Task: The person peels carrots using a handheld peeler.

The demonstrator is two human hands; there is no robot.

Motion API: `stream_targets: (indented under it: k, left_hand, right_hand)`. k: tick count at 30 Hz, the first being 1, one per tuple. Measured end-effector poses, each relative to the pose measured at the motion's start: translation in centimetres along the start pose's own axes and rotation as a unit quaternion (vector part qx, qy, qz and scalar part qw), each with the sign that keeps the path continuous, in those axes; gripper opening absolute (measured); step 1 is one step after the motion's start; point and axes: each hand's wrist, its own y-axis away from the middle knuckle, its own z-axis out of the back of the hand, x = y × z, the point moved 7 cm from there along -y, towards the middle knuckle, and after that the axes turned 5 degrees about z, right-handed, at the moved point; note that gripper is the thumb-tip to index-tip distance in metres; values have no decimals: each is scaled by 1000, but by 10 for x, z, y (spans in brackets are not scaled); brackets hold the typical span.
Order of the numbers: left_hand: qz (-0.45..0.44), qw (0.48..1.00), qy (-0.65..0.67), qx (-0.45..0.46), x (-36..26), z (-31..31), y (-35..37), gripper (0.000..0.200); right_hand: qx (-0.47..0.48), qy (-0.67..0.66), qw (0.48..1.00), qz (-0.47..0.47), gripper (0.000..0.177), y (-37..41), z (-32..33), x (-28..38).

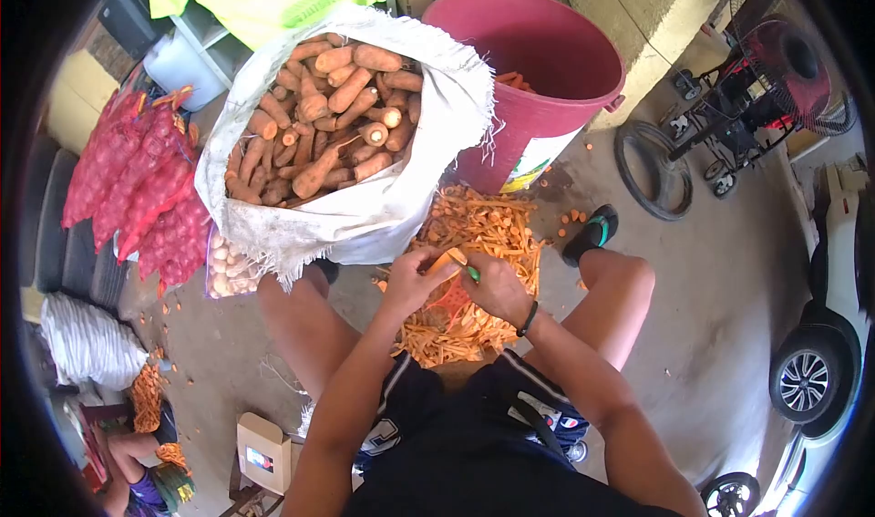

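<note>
My left hand [412,278] is closed around a peeled-looking carrot [446,261], which points toward my other hand. Closed on a small green-handled peeler [473,274], my right hand [501,287] meets the carrot's end; the blade is too small to make out. Beneath both hands lies a thick heap of orange carrot peelings [497,230], with a patch of orange-red mesh [448,305] showing among them. A large white woven sack [365,211] stands just beyond my left hand, full of unpeeled carrots [324,120].
A maroon tub [538,125] with some carrots inside stands behind the peelings. Red mesh onion bags [150,180] and a garlic bag [228,266] sit left. At right are a fan [797,56] and a car wheel [806,378]. Another person [137,467] sits lower left.
</note>
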Motion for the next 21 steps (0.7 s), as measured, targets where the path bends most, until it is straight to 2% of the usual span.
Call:
stream_targets:
  k: [5, 7, 8, 10, 13, 14, 16, 19, 21]
  left_hand:
    - [-30, 999, -28, 13, 1, 3, 4, 34]
    - [-41, 997, -60, 19, 0, 6, 6, 35]
    - [-43, 999, -18, 20, -5, 1, 10, 35]
    - [-46, 997, 54, 32, -19, -3, 17, 35]
    - [103, 985, 111, 81, 12, 5, 12, 37]
    - [168, 976, 87, 105, 23, 2, 9, 42]
    - [228, 960, -23, 158, 21, 0, -1, 44]
    - [39, 983, -106, 146, -37, -2, -45, 67]
    - [23, 985, 143, 91, -88, 1, -76, 70]
  right_hand:
    - [61, 43, 997, -29, 20, 1, -9, -5]
    - [82, 64, 993, -49, 24, -1, -30, -38]
    - [199, 168, 957, -124, 28, 1, -59, -97]
    - [299, 176, 927, -142, 28, 15, -59, -128]
    - [415, 190, 877, -146, 30, 20, -91, -138]
    - [405, 189, 887, -119, 31, 23, -97, -131]
    - [412, 173, 890, -98, 31, 30, -98, -108]
    - [428, 161, 886, -77, 32, 30, -106, -106]
    - [432, 148, 886, -79, 33, 35, -113, -108]
